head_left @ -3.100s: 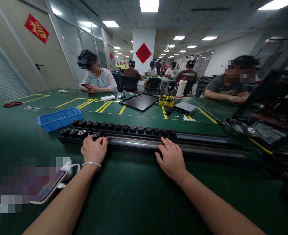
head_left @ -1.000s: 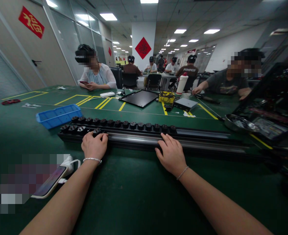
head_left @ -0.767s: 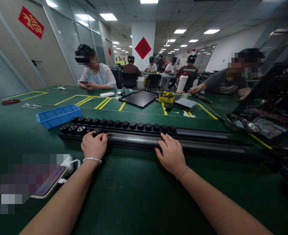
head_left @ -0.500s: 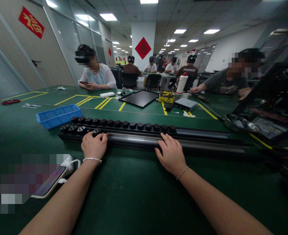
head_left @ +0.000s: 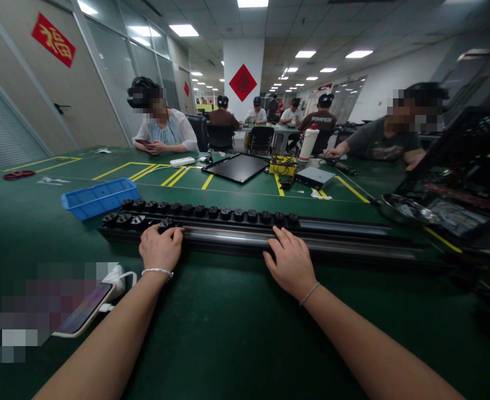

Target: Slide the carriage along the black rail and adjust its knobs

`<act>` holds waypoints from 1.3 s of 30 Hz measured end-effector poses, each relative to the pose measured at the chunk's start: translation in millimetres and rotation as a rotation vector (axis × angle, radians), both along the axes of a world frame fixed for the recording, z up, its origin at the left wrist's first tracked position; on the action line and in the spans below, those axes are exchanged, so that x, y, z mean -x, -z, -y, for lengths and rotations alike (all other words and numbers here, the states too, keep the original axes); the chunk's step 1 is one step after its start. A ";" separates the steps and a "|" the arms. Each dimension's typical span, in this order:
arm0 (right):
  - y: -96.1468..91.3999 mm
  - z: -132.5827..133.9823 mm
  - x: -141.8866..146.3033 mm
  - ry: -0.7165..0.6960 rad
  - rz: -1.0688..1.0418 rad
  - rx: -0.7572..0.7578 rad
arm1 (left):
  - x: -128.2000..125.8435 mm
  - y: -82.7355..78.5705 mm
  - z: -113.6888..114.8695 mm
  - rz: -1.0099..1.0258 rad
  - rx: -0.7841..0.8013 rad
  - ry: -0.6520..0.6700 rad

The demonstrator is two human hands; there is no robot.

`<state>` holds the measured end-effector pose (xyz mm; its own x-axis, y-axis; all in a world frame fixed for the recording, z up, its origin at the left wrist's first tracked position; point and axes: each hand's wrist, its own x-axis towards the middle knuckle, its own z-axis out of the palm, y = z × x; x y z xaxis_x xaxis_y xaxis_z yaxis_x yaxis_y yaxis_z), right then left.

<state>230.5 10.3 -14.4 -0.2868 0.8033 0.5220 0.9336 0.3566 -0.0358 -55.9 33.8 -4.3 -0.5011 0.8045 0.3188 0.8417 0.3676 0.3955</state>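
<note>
A long black rail (head_left: pixel 345 240) lies across the green table in front of me. Two rows of small black socket modules (head_left: pixel 211 211) sit on its left half. My left hand (head_left: pixel 160 250) rests on the rail's near edge, its fingers curled together over the nearest socket module (head_left: pixel 164 224). My right hand (head_left: pixel 291 263) lies flat on the middle of the rail with its fingers spread and nothing in it. Both wrists wear a thin bracelet.
A blue tray (head_left: pixel 97 198) stands left of the rail. A phone on a white charger (head_left: pixel 87 311) lies near my left arm. A metal bowl (head_left: pixel 403 210) and black crate (head_left: pixel 470 166) are at right. Other people sit across the table near a black panel (head_left: pixel 239 166).
Both my hands have stayed where they were on the rail. The person at the far right has stretched an arm out over the table since the earliest frame.
</note>
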 end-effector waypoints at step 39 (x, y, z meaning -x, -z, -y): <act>0.9 -0.4 -0.2 0.000 0.007 -0.003 | -1.6 -1.4 0.3 -0.007 -0.030 0.021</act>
<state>230.7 10.7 -15.3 -0.2904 0.8019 0.5221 0.9339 0.3564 -0.0279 -54.3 33.5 -2.9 -0.4821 0.8047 0.3465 0.8517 0.3378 0.4006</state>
